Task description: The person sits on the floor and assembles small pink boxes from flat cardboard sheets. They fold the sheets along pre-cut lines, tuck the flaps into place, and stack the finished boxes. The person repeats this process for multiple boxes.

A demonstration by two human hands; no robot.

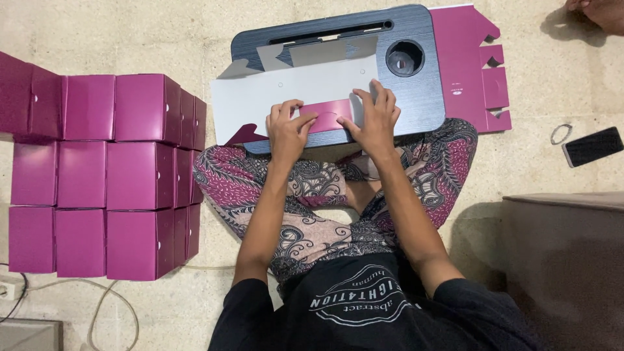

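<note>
Magenta card flap, part of an unfolded box blank lying grey side up, sat on the near edge of a dark blue lap desk across the person's crossed legs. The left hand was bent over the flap's left end, fingers curled and pressing down on it. The right hand lay with fingers spread flat on the flap's right end and the card beside it. Neither hand pinched anything; both bore down from above.

Judged from that, the crease could have gone crooked, since the hands pushed at two ends with different shapes of grip and the blank overhung the desk on the left, unsupported. Uneven pressure there might have buckled the thin card or torn a tab. The desk itself rested on knees, so a shift of the legs could have slid the blank off its line.

Just beyond the desk's right edge lay another flat magenta blank, its notched tabs near enough to be nudged. Well apart to the left stood stacked finished magenta boxes; to the right a phone and a small ring lay on the floor.
</note>
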